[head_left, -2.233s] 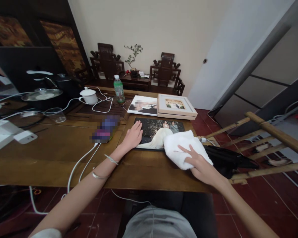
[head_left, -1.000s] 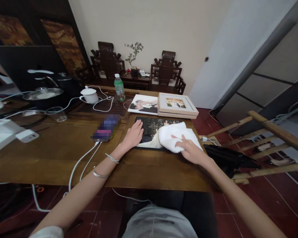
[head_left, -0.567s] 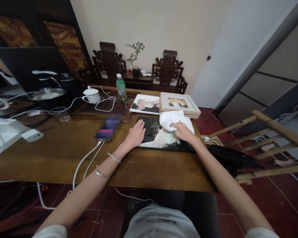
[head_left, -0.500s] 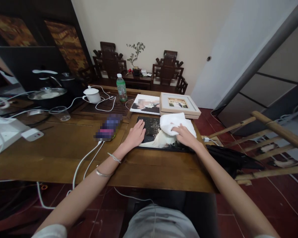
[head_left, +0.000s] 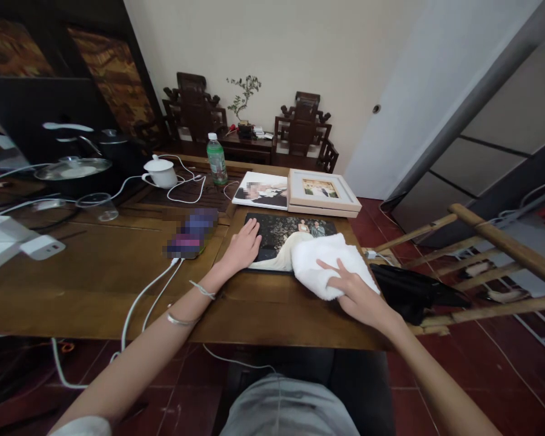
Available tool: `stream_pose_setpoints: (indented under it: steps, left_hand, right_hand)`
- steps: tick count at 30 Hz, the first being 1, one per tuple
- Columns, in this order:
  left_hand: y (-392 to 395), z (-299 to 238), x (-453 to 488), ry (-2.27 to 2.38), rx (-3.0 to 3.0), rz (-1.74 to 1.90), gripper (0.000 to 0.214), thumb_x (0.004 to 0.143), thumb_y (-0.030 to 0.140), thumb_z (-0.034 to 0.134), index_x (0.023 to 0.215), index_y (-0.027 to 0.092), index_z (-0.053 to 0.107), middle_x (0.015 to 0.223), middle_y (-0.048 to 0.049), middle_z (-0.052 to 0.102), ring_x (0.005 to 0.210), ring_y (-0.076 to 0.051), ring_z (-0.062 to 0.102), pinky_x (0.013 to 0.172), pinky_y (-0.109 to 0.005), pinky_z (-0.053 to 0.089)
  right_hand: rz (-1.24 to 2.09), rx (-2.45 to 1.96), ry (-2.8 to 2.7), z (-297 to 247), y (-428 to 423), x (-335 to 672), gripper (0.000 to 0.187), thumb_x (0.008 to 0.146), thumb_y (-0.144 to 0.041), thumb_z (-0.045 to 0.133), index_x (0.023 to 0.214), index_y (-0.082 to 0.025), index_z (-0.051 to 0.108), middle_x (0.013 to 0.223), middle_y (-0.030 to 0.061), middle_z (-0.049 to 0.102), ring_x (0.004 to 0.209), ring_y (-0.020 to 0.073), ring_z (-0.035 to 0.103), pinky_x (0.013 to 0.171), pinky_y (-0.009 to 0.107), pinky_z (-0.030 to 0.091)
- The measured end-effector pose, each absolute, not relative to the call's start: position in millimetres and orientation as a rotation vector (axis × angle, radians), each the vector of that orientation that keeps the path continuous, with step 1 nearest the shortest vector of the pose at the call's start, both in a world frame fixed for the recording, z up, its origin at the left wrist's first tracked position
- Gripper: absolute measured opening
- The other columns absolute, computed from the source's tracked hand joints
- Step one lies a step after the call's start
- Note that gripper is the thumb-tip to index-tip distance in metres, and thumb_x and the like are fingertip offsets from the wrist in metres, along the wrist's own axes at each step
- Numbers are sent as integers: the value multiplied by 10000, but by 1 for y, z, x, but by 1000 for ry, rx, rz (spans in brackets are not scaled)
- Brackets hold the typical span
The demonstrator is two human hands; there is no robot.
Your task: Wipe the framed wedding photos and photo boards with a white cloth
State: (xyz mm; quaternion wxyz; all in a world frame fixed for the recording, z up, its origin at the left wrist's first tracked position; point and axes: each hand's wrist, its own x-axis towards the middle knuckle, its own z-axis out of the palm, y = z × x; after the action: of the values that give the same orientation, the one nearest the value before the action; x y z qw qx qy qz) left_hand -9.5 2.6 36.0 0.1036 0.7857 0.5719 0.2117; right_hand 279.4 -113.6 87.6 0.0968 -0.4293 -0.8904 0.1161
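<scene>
A dark unframed photo print (head_left: 285, 233) lies flat on the wooden table (head_left: 95, 278) in front of me. My left hand (head_left: 241, 247) rests flat on the print's left edge, fingers stretched out. My right hand (head_left: 356, 292) presses a folded white cloth (head_left: 327, 260) onto the print's near right corner, fingers spread over the cloth. The cloth hides that corner of the print.
Behind the print lie another photo print (head_left: 262, 190) and a stack of light wooden frames (head_left: 321, 192). A phone (head_left: 191, 233) with a white cable, a green bottle (head_left: 217, 160), a white teapot (head_left: 160, 172) and a black bag (head_left: 406, 292) are close by. A bamboo rack (head_left: 490, 266) stands right.
My right hand slid the cloth from the print's near right up to its far edge and back down to the near right corner. The left hand stayed put.
</scene>
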Motion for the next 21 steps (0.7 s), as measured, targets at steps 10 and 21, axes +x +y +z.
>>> stream_pose_setpoints:
  steps: [10, 21]
  left_hand:
    - [5, 36, -11, 1670, 2301, 615, 480, 984, 269, 302, 1436, 124, 374, 1550, -152, 285, 1447, -259, 231, 1085, -534, 337]
    - [6, 33, -11, 1652, 2296, 646, 478, 983, 275, 303, 1433, 131, 379, 1546, -153, 294, 1447, -261, 232, 1089, -532, 332]
  right_hand:
    - [209, -1205, -2596, 90, 3, 239, 433, 636, -24, 362, 917, -165, 661, 978, 95, 721, 963, 262, 640, 952, 385, 405]
    - [231, -1249, -2610, 81, -23, 221, 582, 619, 22, 356, 1106, -150, 624, 1307, 158, 592, 1390, 287, 350, 1099, 622, 203]
